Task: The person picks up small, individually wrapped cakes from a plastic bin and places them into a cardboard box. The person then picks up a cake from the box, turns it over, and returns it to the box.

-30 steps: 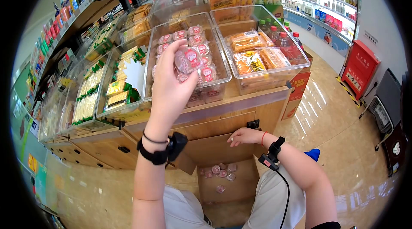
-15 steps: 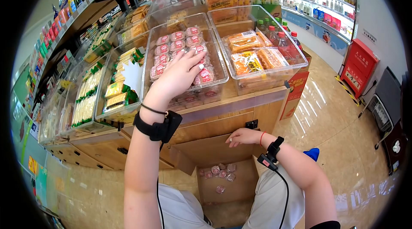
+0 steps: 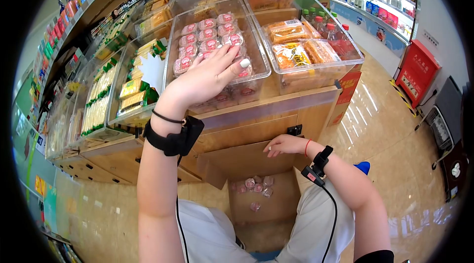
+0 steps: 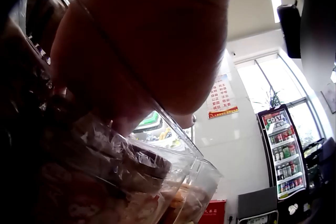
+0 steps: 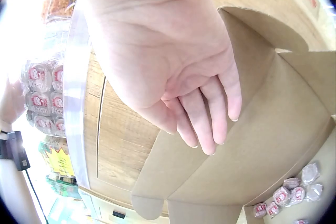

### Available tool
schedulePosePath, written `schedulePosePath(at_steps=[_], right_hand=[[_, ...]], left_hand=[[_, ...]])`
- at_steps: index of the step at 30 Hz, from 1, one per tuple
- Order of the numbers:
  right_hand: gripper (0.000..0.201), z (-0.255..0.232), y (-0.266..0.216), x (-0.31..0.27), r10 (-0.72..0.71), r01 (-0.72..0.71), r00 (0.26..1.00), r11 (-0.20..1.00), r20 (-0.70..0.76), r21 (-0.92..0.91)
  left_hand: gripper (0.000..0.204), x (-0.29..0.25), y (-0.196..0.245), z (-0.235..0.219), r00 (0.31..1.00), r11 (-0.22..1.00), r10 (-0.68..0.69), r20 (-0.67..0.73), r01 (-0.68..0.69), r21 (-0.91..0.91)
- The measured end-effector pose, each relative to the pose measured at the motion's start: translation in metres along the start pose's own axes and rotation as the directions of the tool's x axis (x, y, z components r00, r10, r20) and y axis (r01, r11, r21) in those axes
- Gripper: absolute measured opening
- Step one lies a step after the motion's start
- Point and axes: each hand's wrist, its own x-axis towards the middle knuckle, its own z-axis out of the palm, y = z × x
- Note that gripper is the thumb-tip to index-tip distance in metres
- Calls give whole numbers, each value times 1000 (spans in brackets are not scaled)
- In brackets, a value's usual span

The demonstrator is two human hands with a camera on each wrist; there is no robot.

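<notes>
My left hand (image 3: 205, 79) lies palm down, fingers extended, over the front rows of round pink-and-white wrapped cakes (image 3: 208, 34) in a clear plastic bin (image 3: 267, 68). Its fingertips are right at the cakes' tops, and the thumb sticks out to the right. In the left wrist view the hand is dark above shiny wrappers. My right hand (image 3: 288, 144) hangs relaxed over an open cardboard box (image 3: 266, 211), holding nothing. The right wrist view shows its palm and loosely bent fingers. Several loose wrapped cakes (image 3: 257, 188) lie on the box's bottom.
A neighbouring clear bin (image 3: 316, 68) on the right holds packaged bread (image 3: 291, 55) and red-capped bottles. Bins of green-edged packs (image 3: 133, 100) stand at left. The wooden counter front (image 3: 247, 132) rises behind the box, between my knees. A red cabinet (image 3: 417, 73) stands far right.
A second ago my left hand held up one wrapped cake; it then came down onto the bin's rows and let go. The fingers have since straightened. My right hand stays over the box.
</notes>
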Motion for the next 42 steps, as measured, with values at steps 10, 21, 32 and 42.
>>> schedulePosePath(at_steps=[10, 21, 32, 42], right_hand=[[36, 3, 7, 5, -76, 77, 996, 996, -36, 42], [36, 4, 7, 10, -79, 80, 997, 993, -19, 81], [34, 3, 4, 18, -77, 73, 997, 991, 28, 111], [34, 0, 0, 21, -72, 65, 996, 990, 50, 128]], left_hand=[[23, -70, 91, 14, 935, 814, 257, -243, -345, -467], [34, -132, 21, 358, 515, 988, 105, 851, 40, -146], [47, -227, -50, 511, 805, 945, -324, 497, 293, 142], [53, -246, -51, 533, 649, 886, -449, 614, 415, 208]])
